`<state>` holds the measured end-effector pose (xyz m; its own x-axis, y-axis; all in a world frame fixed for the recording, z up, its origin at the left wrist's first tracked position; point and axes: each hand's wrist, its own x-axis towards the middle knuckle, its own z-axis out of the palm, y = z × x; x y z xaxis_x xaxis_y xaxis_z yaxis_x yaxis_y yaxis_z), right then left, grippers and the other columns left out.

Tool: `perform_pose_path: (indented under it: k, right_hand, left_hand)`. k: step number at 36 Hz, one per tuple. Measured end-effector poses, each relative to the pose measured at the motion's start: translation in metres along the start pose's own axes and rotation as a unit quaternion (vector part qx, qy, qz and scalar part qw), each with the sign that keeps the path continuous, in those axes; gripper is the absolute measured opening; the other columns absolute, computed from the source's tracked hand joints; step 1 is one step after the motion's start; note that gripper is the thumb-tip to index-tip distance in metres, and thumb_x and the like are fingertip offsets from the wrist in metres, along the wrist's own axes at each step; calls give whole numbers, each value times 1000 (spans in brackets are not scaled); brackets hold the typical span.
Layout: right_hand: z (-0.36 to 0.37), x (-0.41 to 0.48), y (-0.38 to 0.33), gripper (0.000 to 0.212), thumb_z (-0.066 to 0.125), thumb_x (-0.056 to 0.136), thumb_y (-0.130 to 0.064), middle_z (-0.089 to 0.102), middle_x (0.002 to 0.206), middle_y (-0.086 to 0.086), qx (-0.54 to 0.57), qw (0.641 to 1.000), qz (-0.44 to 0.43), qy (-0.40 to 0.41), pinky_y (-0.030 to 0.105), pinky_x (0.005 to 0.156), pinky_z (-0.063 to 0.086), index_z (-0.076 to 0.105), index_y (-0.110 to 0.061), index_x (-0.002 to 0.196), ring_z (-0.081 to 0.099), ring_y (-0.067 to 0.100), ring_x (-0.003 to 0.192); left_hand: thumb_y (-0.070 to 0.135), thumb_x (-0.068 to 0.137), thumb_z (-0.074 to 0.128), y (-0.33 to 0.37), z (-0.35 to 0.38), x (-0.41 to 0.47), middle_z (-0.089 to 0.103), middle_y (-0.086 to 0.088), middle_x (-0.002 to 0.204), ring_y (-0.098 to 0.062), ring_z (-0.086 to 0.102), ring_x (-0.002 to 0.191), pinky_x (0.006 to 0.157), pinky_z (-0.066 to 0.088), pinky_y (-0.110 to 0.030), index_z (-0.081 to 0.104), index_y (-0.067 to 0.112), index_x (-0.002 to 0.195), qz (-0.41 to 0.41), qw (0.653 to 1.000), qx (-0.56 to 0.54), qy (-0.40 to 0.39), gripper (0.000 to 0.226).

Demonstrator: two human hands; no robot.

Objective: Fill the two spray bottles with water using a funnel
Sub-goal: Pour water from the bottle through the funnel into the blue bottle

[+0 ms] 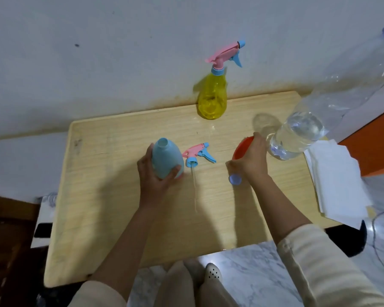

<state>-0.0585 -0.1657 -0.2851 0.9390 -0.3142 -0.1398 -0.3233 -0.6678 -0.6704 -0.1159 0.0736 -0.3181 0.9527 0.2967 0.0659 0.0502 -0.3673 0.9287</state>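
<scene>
The blue spray bottle [166,157] stands near the middle of the wooden surface [120,196]. Its top is off, so the round hole at its neck is open. The left hand [152,176] holds it low down, with the fingers [145,156] curled round its fat belly. It looks empty, so it is likely very light and could tip over easily. The plastic looks smooth and a bit slippery, so the wide belly is a good place to hold it.

Just beside it lies its pink and blue spray top [197,154], with a thin tube pointing toward the person.

The right hand [251,160] grips the orange funnel [242,148] by its rim. The funnel looks stiff and light. A small blue cap [235,179] lies right by this hand.

Just past the funnel is a big clear water bottle [297,136] with water in it. It is probably heavy, and its thin sides may squish, so two hands may suit it best.

The yellow spray bottle [212,98] stands at the back by the wall, with its top on. White paper [337,180] lies at the right edge.
</scene>
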Motion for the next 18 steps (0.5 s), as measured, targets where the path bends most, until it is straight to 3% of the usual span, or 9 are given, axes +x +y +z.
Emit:
perform_pose_path:
  k: [6,10,13,18]
  right_hand:
    - [-7,-10,4,112,86,53,-7,30,143,9,26,999,-29,-35,38,98,41,19,-8,143,33,29,131]
    - [-14,-23,-17,99,87,59,-17,33,139,9,107,992,-72,-9,21,87,33,28,-11,139,38,16,121]
    - [-21,-39,-48,95,88,59,-26,40,133,3,196,976,-99,0,19,87,36,34,-16,136,40,8,111]
    - [-29,-61,-100,84,87,61,-24,47,126,-7,325,932,-147,-60,20,89,47,42,-22,132,51,8,109]
  left_hand:
    - [61,60,64,5,-1,-1,31,5,125,-8,36,114,90,41,-31,23,40,140,8,1000,13,-9,92]
    - [63,57,62,12,-2,-1,35,-2,129,-15,41,114,91,45,-35,25,28,146,-6,999,30,-13,103]
    - [62,55,60,19,-4,0,42,-11,135,-26,47,119,93,48,-44,29,23,146,-13,999,42,-17,104]
    - [46,62,70,21,-3,-5,45,-8,140,-25,48,123,98,47,-42,33,20,145,-25,999,30,-12,95]
